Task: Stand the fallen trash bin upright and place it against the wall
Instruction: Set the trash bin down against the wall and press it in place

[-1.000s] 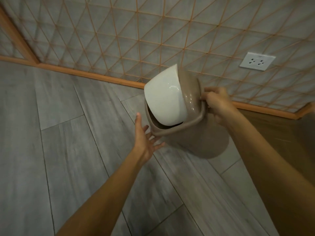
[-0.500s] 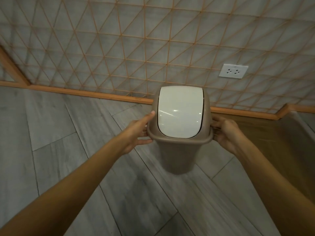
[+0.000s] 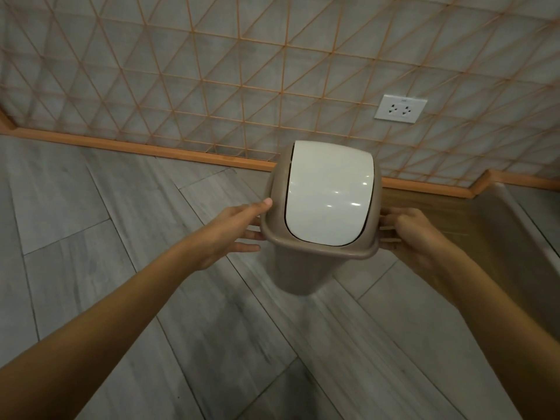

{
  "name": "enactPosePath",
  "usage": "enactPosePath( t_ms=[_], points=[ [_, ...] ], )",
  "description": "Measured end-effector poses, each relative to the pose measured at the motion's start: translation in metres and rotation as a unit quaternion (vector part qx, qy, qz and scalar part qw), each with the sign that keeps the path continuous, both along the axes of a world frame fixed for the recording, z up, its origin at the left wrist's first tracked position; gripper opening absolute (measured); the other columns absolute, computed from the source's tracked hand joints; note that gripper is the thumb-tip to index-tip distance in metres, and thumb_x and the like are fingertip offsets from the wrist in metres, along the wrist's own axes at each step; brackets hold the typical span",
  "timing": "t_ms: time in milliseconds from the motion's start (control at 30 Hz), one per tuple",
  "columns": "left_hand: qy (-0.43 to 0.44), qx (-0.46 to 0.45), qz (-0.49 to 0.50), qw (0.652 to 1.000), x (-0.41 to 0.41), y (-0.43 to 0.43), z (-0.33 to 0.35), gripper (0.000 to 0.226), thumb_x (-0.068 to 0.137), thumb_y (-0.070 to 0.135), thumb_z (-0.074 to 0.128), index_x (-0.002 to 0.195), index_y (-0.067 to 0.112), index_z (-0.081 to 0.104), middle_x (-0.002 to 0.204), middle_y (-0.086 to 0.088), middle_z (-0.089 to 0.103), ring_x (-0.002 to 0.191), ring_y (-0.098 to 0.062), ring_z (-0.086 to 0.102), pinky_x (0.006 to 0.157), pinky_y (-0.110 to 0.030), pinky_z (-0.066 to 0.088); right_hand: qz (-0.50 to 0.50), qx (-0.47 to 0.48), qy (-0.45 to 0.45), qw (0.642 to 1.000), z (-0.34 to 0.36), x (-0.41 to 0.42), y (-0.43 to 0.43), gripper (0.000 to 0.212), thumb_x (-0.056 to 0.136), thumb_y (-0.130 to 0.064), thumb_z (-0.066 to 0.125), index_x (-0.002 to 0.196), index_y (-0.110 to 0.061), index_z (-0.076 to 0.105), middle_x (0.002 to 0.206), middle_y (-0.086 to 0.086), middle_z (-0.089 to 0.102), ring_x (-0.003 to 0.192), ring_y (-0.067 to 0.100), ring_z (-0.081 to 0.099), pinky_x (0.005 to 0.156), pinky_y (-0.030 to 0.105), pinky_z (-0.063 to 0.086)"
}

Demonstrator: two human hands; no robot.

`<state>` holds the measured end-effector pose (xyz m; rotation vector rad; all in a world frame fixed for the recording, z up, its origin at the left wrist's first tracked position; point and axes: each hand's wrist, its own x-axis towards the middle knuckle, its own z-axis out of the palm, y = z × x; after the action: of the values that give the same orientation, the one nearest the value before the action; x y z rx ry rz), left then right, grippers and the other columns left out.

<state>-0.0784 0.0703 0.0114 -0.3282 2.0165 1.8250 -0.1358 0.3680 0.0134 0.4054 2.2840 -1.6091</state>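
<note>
A small taupe trash bin (image 3: 298, 272) with a white swing lid (image 3: 328, 192) is upright, held between both hands in the middle of the view. My left hand (image 3: 233, 230) grips the left side of its rim, thumb on top. On the right side of the rim, my right hand (image 3: 409, 231) holds with its fingers curled under it. Whether the bin's base touches the grey plank floor (image 3: 151, 298) I cannot tell. The tiled wall (image 3: 242, 71) with its orange skirting board (image 3: 127, 145) runs just behind the bin.
A white double power socket (image 3: 400, 109) is set in the wall above and right of the bin. At the right the skirting steps around a corner (image 3: 481, 184), with a brown wooden floor strip (image 3: 454, 225) and a raised ledge (image 3: 527, 225) beside it.
The bin went from tilted, held mainly by my right hand, to upright between both hands. My left hand has taken hold of the rim, and the bin now sits closer to the wall.
</note>
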Motion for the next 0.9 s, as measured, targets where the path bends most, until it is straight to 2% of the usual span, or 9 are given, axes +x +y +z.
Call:
enactPosePath(
  t_ms=[100, 167, 267, 333, 433, 533, 667, 733, 900],
  points=[
    [0.044, -0.08, -0.029, 0.995, 0.003, 0.0, 0.0, 0.078, 0.082, 0.06, 0.055, 0.146, 0.023, 0.031, 0.144, -0.004, 0.047, 0.117, -0.019, 0.057, 0.089, -0.032, 0.052, 0.02, 0.068, 0.024, 0.997, 0.007, 0.012, 0.009, 0.045, 0.096, -0.019, 0.051, 0.14, -0.016, 0.046, 0.113, 0.007, 0.065, 0.096, 0.022, 0.064, 0.067, 0.031, 0.049],
    [0.133, -0.17, -0.034, 0.976, 0.004, 0.003, 0.0, 0.096, 0.076, 0.066, 0.058, 0.152, 0.033, 0.009, 0.157, -0.003, 0.026, 0.135, -0.023, 0.04, 0.104, -0.041, 0.042, 0.011, 0.114, 0.089, 0.989, 0.01, 0.022, 0.01, 0.058, 0.095, -0.028, 0.054, 0.148, -0.024, 0.032, 0.126, 0.005, 0.056, 0.112, 0.025, 0.057, 0.082, 0.038, 0.051],
    [0.335, -0.337, -0.093, 0.875, 0.009, 0.014, 0.003, 0.108, 0.073, 0.07, 0.059, 0.151, 0.037, -0.007, 0.162, 0.006, -0.004, 0.146, -0.015, 0.009, 0.113, -0.046, 0.021, 0.055, 0.17, 0.202, 0.963, 0.018, 0.041, -0.002, 0.072, 0.091, -0.046, 0.054, 0.151, -0.038, 0.014, 0.155, 0.002, 0.026, 0.135, 0.021, 0.038, 0.109, 0.047, 0.036],
    [0.43, -0.414, -0.14, 0.79, 0.01, 0.023, 0.002, 0.109, 0.073, 0.073, 0.057, 0.152, 0.03, -0.006, 0.162, 0.0, -0.009, 0.145, -0.011, -0.002, 0.116, -0.051, 0.014, 0.113, 0.206, 0.273, 0.933, 0.023, 0.053, -0.015, 0.08, 0.089, -0.052, 0.055, 0.151, -0.039, 0.006, 0.16, 0.0, 0.008, 0.143, 0.022, 0.021, 0.111, 0.046, 0.025],
    [0.476, -0.485, -0.184, 0.71, 0.009, 0.037, -0.009, 0.104, 0.075, 0.079, 0.044, 0.153, 0.025, 0.0, 0.162, -0.01, -0.007, 0.149, -0.024, -0.006, 0.116, -0.06, 0.013, 0.218, 0.356, 0.349, 0.839, 0.013, 0.057, -0.032, 0.092, 0.077, -0.07, 0.05, 0.15, -0.043, 0.002, 0.161, 0.008, -0.005, 0.147, 0.034, 0.004, 0.112, 0.061, 0.022],
    [0.476, -0.522, -0.194, 0.681, 0.005, 0.039, -0.021, 0.096, 0.08, 0.078, 0.036, 0.153, 0.026, 0.003, 0.162, -0.011, -0.005, 0.149, -0.029, -0.005, 0.114, -0.063, 0.015, 0.28, 0.43, 0.312, 0.8, -0.011, 0.054, -0.032, 0.093, 0.07, -0.08, 0.039, 0.147, -0.05, -0.003, 0.159, 0.006, -0.021, 0.146, 0.041, -0.015, 0.108, 0.071, 0.015],
    [0.469, -0.562, -0.197, 0.652, -0.001, 0.034, -0.036, 0.081, 0.088, 0.071, 0.029, 0.154, 0.028, 0.007, 0.163, -0.006, 0.003, 0.149, -0.027, -0.004, 0.111, -0.065, 0.021, 0.314, 0.421, 0.357, 0.772, -0.029, 0.047, -0.019, 0.083, 0.081, -0.07, 0.039, 0.151, -0.038, 0.01, 0.158, 0.012, -0.024, 0.147, 0.041, -0.012, 0.108, 0.068, 0.028],
    [0.468, -0.565, -0.199, 0.65, -0.005, 0.036, -0.041, 0.078, 0.089, 0.07, 0.026, 0.153, 0.03, 0.008, 0.163, -0.005, 0.001, 0.149, -0.028, -0.006, 0.11, -0.066, 0.021, 0.316, 0.393, 0.38, 0.776, -0.033, 0.042, -0.02, 0.083, 0.084, -0.07, 0.036, 0.153, -0.03, 0.012, 0.157, 0.016, -0.025, 0.147, 0.032, -0.02, 0.112, 0.066, 0.023],
    [0.47, -0.574, -0.18, 0.646, -0.021, 0.039, -0.047, 0.077, 0.089, 0.071, 0.025, 0.153, 0.031, 0.008, 0.163, -0.006, -0.001, 0.149, -0.029, -0.006, 0.112, -0.065, 0.021, 0.309, 0.362, 0.395, 0.786, -0.034, 0.023, -0.025, 0.092, 0.081, -0.071, 0.042, 0.153, -0.032, 0.001, 0.148, -0.001, -0.047, 0.142, 0.019, -0.034, 0.115, 0.065, 0.015]
  ],
)
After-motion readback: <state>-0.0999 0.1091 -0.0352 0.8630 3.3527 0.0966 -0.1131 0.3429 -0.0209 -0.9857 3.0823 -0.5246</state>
